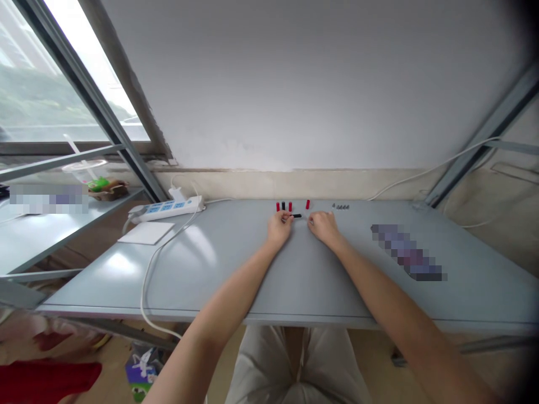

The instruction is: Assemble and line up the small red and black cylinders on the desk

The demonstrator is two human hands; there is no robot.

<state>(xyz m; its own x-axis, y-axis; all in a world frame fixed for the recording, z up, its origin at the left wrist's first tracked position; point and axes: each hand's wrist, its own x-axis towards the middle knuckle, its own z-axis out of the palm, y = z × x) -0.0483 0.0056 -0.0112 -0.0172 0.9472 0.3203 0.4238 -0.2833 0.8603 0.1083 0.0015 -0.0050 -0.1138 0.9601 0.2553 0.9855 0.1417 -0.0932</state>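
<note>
Cylinder, short, slim and black (297, 216), material too small to tell. Points its free end rightward, toward the bare right hand (323, 225), with long axis running sideways, nearly parallel to the wall. Sits over the far-middle part of the smooth grey tabletop (231, 280), between both hands; cannot tell whether touching it. Gripped at the other end by the bare left hand (280, 227), with thumb and fingertips closed in a pinch. Curled inward at the right hand, with fingertips close together; cannot tell how far apart, nor whether around anything. Just beyond the left hand, in a row, a red cylinder (278, 206), a black one and another red one; farther right, a slightly tilted red cylinder (307, 204). Beyond the right hand, small grey metallic-looking pieces (343, 207). To the right, a long dark slab, pixelated (406, 252). To the left, a white power strip with blue socket panels (174, 208), a flat white rectangular piece (146, 233) and a thin white cable (146, 275) looping over the front edge. Behind, a plain whitish wall (295, 84) above a beige band; at left, a dark-framed window (37, 84). Below, beige-trousered legs (295, 365) and red cloth (46, 381).
</note>
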